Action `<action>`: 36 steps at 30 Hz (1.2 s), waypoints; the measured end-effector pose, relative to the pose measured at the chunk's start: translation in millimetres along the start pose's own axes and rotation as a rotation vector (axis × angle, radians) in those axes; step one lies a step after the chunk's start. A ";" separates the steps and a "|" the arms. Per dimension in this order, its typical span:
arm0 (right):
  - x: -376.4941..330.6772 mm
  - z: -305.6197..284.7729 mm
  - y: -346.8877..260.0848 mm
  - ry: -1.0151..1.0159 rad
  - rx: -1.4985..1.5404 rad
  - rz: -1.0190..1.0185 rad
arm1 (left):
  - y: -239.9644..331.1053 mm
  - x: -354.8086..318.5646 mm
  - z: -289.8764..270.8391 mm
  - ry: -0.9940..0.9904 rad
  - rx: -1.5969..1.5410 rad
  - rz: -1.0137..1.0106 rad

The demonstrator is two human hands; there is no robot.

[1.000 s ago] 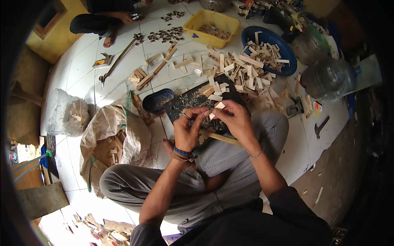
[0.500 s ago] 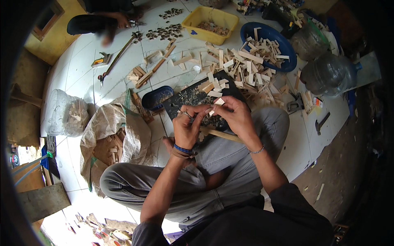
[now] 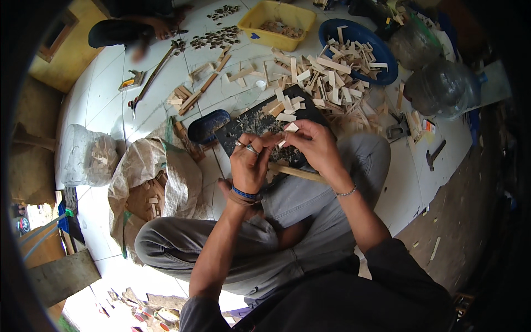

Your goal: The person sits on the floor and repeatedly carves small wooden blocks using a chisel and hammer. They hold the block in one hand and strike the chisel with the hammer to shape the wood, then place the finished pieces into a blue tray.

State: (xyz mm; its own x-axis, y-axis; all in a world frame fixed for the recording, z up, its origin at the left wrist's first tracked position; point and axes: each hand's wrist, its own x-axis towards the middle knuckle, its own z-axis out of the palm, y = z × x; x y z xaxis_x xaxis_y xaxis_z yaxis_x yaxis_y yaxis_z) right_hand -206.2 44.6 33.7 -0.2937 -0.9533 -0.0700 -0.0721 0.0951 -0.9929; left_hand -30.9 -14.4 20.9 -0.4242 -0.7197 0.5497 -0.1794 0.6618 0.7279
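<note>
A small pale wooden piece (image 3: 291, 128) is pinched in the fingers of my right hand (image 3: 318, 148). My left hand (image 3: 250, 166), with rings on its fingers, is closed at the lower end of the same piece, where a pale bit shows between the fingertips. Both hands meet above a black board (image 3: 232, 130) strewn with shavings, with several wooden strips (image 3: 286, 117) on its far part. A wooden stick (image 3: 298, 173) lies across the board's near edge, below my hands; its right end is hidden by my right hand.
Past the board, wooden pieces (image 3: 332, 83) heap up and spill from a blue basin (image 3: 390, 65). A yellow tub (image 3: 260, 37), blue tray (image 3: 206, 131), scissors (image 3: 133, 103) and hammer (image 3: 435, 156) lie around. At left stands an open sack (image 3: 185, 171). Another person's hand (image 3: 161, 27) is far left.
The view has tilted a little, so the far things sit higher. My hands have shifted slightly and the wooden piece has turned a bit in my fingers.
</note>
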 end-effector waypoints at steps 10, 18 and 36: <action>2.7 -2.2 -3.2 -0.043 0.088 0.140 | -5.1 6.2 -8.5 -0.090 -0.022 0.014; 5.3 -1.6 5.7 -0.026 0.061 0.066 | 0.4 11.0 -5.7 -0.024 -0.094 -0.106; 6.7 -1.4 8.5 -0.012 0.011 0.045 | 1.4 13.6 -8.5 -0.096 -0.045 -0.077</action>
State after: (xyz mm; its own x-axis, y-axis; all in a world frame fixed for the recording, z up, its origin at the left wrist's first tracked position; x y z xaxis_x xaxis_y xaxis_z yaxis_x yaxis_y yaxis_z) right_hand -210.1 39.4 24.9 -0.2853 -0.9514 -0.1159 -0.0488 0.1352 -0.9896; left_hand -29.3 -25.0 32.9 -0.4944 -0.7428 0.4514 -0.1759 0.5941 0.7850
